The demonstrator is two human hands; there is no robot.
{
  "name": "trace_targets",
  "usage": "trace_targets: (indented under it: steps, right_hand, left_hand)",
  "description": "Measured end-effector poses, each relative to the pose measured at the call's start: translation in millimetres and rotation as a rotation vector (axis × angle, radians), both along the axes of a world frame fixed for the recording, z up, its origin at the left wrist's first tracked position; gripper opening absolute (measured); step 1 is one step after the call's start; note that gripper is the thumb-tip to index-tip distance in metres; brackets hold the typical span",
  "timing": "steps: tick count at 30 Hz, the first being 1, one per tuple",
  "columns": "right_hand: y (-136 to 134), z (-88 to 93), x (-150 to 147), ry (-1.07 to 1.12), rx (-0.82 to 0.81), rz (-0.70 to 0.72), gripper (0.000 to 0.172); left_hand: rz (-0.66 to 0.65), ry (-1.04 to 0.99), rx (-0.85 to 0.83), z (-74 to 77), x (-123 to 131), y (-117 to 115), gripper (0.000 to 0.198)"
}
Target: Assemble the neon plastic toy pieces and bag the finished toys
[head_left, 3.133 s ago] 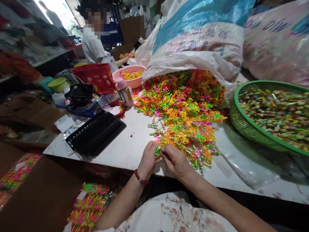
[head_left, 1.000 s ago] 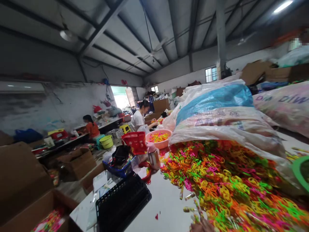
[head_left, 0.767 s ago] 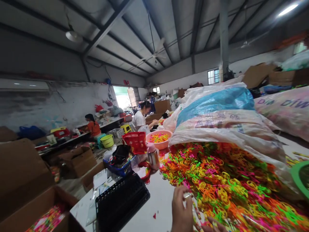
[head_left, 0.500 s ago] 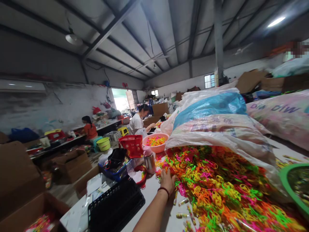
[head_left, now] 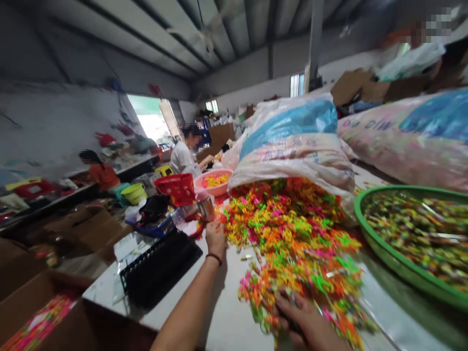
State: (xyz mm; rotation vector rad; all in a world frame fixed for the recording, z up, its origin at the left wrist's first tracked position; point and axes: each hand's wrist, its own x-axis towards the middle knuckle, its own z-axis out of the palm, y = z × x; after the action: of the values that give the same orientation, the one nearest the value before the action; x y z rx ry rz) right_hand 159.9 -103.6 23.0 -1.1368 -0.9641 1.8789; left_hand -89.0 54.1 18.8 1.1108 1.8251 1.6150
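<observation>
A large heap of small bright plastic pieces (head_left: 288, 229) spills from a white and blue woven sack (head_left: 288, 141) onto the white table. My left hand (head_left: 215, 239), with a dark band at the wrist, is at the heap's left edge beside a pink-topped bottle (head_left: 205, 205). Its fingers are curled; a bit of orange shows at them, too small to make out. At the heap's near edge is my right hand (head_left: 298, 317), its fingers bent among the pieces. Blur and the pieces hide whether it holds any.
A green basin (head_left: 398, 265) of small items stands at right, a black crate (head_left: 161, 268) at left. Beyond are a pink basin (head_left: 214, 191), a red bag (head_left: 175, 189) and two seated people. An open carton (head_left: 87, 317) is at lower left.
The view has turned right and down. My right hand has come into view at the heap's near edge. My left hand's fingers, spread before, are now curled, beside the bottle.
</observation>
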Motion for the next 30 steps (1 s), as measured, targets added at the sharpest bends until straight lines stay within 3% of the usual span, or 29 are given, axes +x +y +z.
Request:
trace_targets:
  steps: [6,14,21,26,30]
  right_hand:
    - [-13,10.5,-8,-0.009,-0.040,0.004,0.050]
    - [-14,1.3,-20,-0.026,0.043,0.077,0.046]
    - [-12,-2.0,-19,-0.247,0.346,0.049,0.040]
    - [-10,-4.1,-17,-0.386,0.494,0.026,0.035]
    - [-12,-5.5,-17,-0.478,0.631,-0.005,0.028]
  left_hand:
    - [-0.085,-0.448,0.000,-7.8,-14,-45,0.024]
    - [-0.258,-0.887,-0.049,-7.0,3,-126,0.024]
    - [-0.380,-0.964,-0.131,-1.4,29,-161,0.028]
    - [-0.511,-0.916,-0.156,0.8,47,-172,0.043]
    - [-0.506,-0.886,-0.159,-3.4,59,-177,0.039]
